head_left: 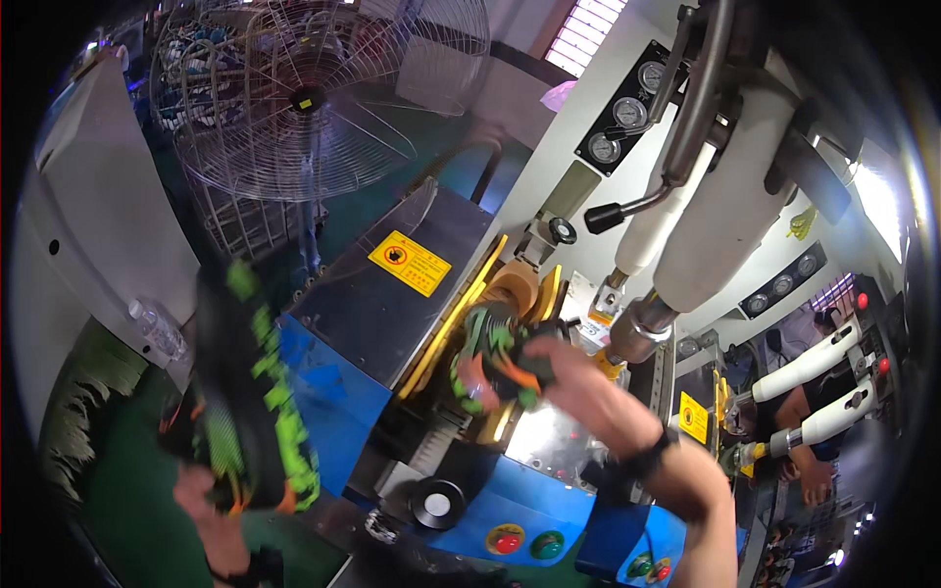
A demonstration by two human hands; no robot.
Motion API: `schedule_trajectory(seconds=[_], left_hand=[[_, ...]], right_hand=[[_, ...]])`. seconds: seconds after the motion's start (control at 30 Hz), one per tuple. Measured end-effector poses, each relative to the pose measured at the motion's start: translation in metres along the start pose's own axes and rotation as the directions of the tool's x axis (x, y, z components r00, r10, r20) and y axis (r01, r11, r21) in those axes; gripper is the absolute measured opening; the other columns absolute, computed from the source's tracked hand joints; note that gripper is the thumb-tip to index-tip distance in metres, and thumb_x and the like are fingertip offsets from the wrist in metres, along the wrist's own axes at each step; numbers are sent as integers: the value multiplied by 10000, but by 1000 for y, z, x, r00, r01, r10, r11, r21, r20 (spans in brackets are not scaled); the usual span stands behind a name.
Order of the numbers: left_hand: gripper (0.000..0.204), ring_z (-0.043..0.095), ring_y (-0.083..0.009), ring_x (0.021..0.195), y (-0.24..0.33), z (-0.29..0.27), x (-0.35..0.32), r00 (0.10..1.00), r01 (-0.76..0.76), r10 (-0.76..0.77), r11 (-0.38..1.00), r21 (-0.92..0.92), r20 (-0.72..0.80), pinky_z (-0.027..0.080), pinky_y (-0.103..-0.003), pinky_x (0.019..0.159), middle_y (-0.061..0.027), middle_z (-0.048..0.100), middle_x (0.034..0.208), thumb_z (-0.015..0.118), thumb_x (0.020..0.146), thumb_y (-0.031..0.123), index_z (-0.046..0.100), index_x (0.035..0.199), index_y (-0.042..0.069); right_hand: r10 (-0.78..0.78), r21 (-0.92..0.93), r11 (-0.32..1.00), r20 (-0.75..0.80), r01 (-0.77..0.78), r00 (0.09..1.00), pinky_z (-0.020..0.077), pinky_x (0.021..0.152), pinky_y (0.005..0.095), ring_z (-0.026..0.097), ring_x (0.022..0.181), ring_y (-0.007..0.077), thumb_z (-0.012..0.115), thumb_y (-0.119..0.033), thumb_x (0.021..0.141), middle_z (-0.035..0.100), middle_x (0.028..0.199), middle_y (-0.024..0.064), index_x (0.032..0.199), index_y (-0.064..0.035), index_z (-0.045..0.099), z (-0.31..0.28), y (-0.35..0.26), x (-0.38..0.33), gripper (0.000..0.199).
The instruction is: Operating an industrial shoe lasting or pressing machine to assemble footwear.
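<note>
A large blue and grey metal press machine [392, 323] fills the centre of the frame. At lower left, the left hand [201, 490] grips a black shoe with bright green stripes [250, 392]. At centre, the right hand [578, 377] holds a second black, green and orange shoe [490, 358] against the machine's yellow mould [461, 304].

Pretty mixed lighting here. The window [585, 29] at the top was blown out white, and another hot patch glared at the right edge by the white cylinders [730, 196]. The lower left sat dim and murky, and the corners went fully black from the fisheye. Straight edges bent hard toward the rim. The black and green shoe [250, 392] in the left hand [201, 495] was smeared with motion blur, while the fan [319, 93] and yellow warning sticker [410, 263] stayed fairly sharp. A metal plate [544, 436] under the right hand [573, 377] threw back a bright reflection.
</note>
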State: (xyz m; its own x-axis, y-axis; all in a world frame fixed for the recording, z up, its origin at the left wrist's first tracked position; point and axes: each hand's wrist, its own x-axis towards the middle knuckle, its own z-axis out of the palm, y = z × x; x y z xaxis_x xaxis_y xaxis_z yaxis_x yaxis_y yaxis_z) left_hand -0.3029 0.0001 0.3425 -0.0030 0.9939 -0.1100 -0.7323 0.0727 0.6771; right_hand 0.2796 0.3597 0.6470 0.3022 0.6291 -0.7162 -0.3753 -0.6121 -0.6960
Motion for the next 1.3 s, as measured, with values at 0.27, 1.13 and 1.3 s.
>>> schedule_trajectory(seconds=[0.27,1.13,1.3], left_hand=[[282,593,-264,982,33,196,52,645,159,-71,986,43,-761,520,-370,819,-144,588,1077,540,872,97,539,1128,-24],[435,424,-261,1106,-121,319,142,782,-342,622,385,857,33,346,-376,941,-179,399,1257,479,882,112,381,1276,-45],[417,383,-293,1157,-139,340,172,733,-386,680,452,804,-31,330,-409,973,-206,363,1266,419,925,229,385,1237,-46]], right_hand=[[-609,-679,655,-214,332,764,471,814,417,572,936,316,647,-169,724,552,1028,210,1111,65,404,41,40,95,514],[-531,-447,-4,759,895,376,449,923,451,523,1091,368,655,-283,839,524,1142,222,1210,11,499,67,136,-92,498],[-517,-418,-253,821,872,243,455,879,417,539,1023,338,602,-344,857,536,1091,213,1227,45,467,88,168,-79,554]])
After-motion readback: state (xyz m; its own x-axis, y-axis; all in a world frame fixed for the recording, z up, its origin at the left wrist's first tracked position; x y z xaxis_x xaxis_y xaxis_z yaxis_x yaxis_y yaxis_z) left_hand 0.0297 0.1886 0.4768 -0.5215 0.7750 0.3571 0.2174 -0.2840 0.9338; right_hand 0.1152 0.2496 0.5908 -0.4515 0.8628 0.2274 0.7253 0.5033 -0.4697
